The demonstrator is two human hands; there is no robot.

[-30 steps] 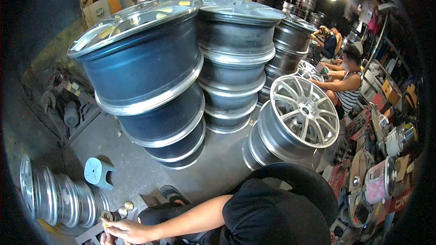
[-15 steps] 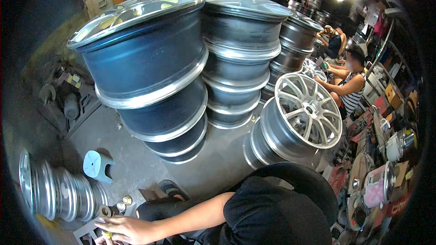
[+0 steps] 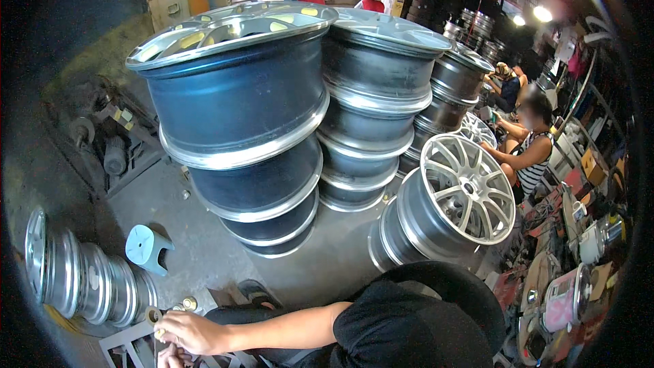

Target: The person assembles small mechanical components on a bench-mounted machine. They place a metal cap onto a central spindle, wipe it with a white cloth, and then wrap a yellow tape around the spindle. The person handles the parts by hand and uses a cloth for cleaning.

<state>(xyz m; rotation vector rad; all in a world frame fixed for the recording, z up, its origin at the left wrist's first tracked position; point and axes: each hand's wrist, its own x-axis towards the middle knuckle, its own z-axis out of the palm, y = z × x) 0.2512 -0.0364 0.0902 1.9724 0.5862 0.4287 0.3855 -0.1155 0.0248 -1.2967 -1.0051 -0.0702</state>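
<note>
My right hand point(image 3: 191, 332) reaches left across the lower edge from a black sleeve. Its fingertips pinch a small metal ring point(image 3: 154, 315) above a grey metal frame point(image 3: 126, 347) on the floor. Only part of my left hand point(image 3: 167, 358) shows at the bottom edge, just under the right one, and its grip is hidden. Two small brass-coloured nuts point(image 3: 187, 304) lie on the concrete close to the ring. A black sandal point(image 3: 255, 293) sits behind my forearm.
Tall stacks of dark blue and silver wheel rims point(image 3: 238, 109) fill the middle. A silver spoked wheel point(image 3: 466, 187) leans at right, and a row of silver rims point(image 3: 82, 286) stands at left. A light-blue plastic stool point(image 3: 146, 249) lies tipped nearby. A person in a striped top point(image 3: 531, 160) sits at right.
My right hand has lifted slightly from the bottom edge, with the ring now showing at its fingertips. The view has shifted a little; the rims have not moved.
</note>
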